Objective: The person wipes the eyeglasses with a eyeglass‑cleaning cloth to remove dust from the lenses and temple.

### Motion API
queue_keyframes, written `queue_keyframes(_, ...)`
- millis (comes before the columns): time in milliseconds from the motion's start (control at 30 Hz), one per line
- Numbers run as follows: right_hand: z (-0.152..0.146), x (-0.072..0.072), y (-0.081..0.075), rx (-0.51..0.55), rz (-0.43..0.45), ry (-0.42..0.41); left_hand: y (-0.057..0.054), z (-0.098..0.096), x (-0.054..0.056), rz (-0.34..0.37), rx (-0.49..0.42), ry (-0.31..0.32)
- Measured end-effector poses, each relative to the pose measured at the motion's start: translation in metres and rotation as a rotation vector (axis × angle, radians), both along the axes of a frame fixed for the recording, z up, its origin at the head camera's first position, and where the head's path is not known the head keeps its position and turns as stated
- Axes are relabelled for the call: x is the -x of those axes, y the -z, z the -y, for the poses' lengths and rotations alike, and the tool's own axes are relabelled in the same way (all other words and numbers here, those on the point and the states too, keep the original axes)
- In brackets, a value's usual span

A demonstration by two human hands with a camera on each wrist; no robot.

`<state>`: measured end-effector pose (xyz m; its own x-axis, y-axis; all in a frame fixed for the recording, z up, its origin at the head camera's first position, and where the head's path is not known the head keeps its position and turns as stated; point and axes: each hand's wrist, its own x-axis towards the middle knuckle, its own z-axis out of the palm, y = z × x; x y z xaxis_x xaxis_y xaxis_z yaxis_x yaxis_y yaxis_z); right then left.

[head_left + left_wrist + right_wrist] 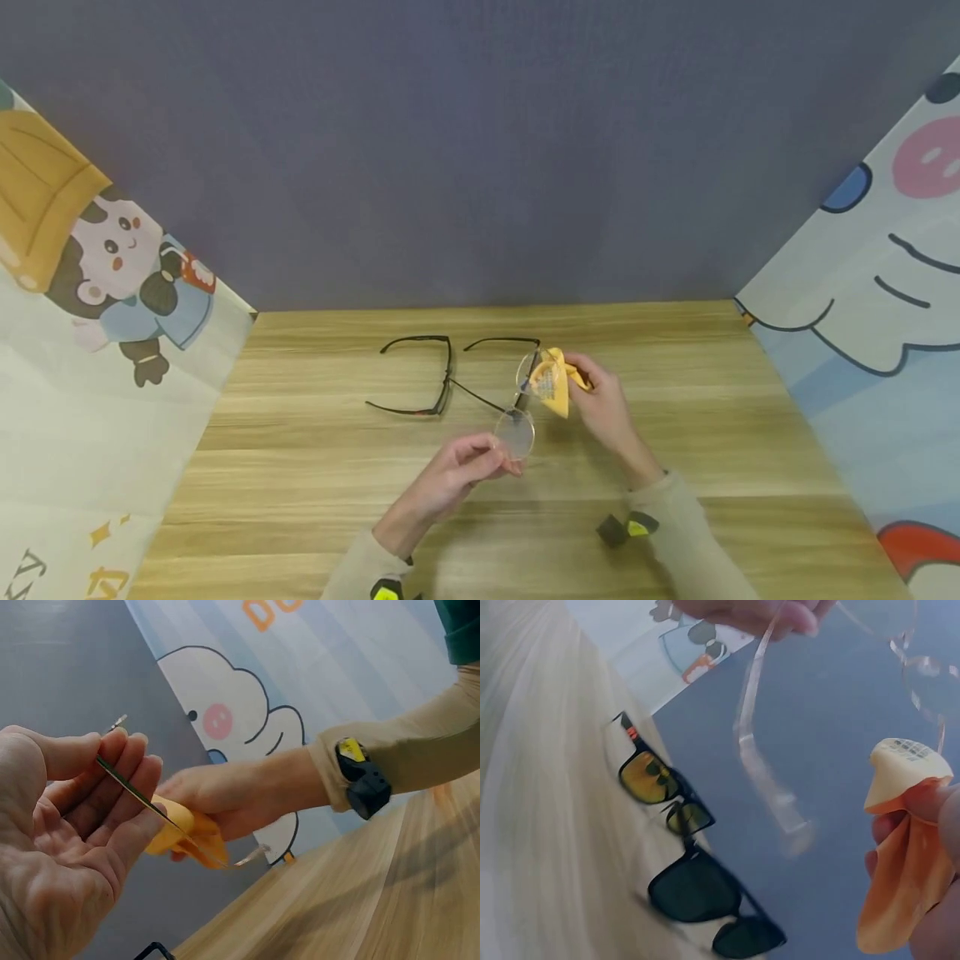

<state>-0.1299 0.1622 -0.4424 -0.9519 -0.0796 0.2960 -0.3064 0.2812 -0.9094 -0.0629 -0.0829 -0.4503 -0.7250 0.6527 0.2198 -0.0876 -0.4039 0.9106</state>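
My left hand (pixel 461 477) pinches the near rim of a pair of round, thin gold-rimmed eyeglasses (pixel 515 435), held up above the table with the lenses one beyond the other. At the far lens, my right hand (pixel 606 412) grips a bunched yellow cloth (pixel 557 387), which overlaps that lens in the head view. A clear temple arm (pixel 757 754) of the eyeglasses hangs down in the right wrist view. There, the cloth (pixel 900 892) is folded over between thumb and fingers, with a printed grid patch on top. The left wrist view shows the glasses edge-on, between the left thumb and fingers.
Two pairs of black-framed glasses lie on the wooden table (pixel 315 467) beyond my hands: yellow-tinted ones (pixel 646 776) and dark-lensed ones (pixel 694 889). A grey panel (pixel 480 167) stands at the back. Cartoon-printed panels flank the table left (pixel 90 433) and right (pixel 862 417).
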Motion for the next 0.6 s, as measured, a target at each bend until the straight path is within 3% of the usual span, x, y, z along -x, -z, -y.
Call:
queue_keyframes(267, -0.012, -0.003, 0.022, -0.053, 0.030, -0.016, 0.000, 0.004, 0.002, -0.074, -0.057, -0.010)
queue_keyframes(600, -0.014, -0.003, 0.029, -0.046, 0.002, -0.009, 0.004, 0.001, 0.002, -0.082, -0.006, -0.025)
